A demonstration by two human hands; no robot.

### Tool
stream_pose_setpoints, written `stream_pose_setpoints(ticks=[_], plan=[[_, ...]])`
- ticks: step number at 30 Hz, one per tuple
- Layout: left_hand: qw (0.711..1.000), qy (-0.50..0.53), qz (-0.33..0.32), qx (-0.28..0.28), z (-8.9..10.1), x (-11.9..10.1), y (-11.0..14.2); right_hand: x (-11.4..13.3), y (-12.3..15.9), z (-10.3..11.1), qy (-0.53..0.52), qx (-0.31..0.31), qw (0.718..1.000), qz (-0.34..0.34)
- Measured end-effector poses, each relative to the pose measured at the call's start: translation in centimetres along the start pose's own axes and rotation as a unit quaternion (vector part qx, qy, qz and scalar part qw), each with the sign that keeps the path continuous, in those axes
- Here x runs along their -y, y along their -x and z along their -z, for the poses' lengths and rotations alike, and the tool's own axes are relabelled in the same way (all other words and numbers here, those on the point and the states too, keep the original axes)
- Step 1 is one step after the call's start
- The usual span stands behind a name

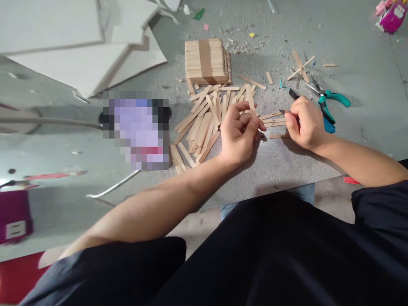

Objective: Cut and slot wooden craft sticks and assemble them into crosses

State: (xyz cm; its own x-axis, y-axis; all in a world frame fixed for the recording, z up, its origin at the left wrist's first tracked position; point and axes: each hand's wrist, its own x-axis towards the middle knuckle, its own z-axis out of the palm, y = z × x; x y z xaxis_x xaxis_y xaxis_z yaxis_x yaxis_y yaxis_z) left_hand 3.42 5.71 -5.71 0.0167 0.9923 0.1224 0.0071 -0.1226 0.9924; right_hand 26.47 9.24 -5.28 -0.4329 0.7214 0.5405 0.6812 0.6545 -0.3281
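Note:
My left hand (240, 134) is closed, with a flat wooden craft stick (250, 98) held upright between its fingers. My right hand (304, 123) is closed around a slim tool whose dark pointed tip (282, 112) sticks out toward the left; its kind cannot be made out. Between the hands, several craft sticks (274, 123) lie side by side on the table, some with small dark marks or notches. A loose heap of craft sticks (200, 127) spreads to the left of my left hand, partly hidden by it.
Behind the heap stands a banded stack of craft sticks (208, 61). Pliers with teal handles (331, 100) lie beyond my right hand, near crossed sticks (300, 68). White boards (79, 59) and a pixelated device (137, 131) are at left. Scraps litter the grey table (248, 178).

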Motion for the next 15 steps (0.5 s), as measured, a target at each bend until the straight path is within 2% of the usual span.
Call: stream_pose_setpoints(ticks=[5, 9, 15], plan=[[1.0, 0.02, 0.011, 0.013, 0.2, -0.2, 0.2, 0.4, 0.1, 0.1, -0.016, 0.007, 1.0, 0.024], [0.999, 0.04, 0.016, 0.023, 0.3, -0.8, 0.4, 0.1, 0.0, 0.5, -0.015, 0.039, 0.999, -0.002], [0.998, 0.058, 0.038, 0.002, 0.6, -1.3, 0.4, 0.2, 0.2, 0.4, -0.007, -0.012, 0.999, 0.037]])
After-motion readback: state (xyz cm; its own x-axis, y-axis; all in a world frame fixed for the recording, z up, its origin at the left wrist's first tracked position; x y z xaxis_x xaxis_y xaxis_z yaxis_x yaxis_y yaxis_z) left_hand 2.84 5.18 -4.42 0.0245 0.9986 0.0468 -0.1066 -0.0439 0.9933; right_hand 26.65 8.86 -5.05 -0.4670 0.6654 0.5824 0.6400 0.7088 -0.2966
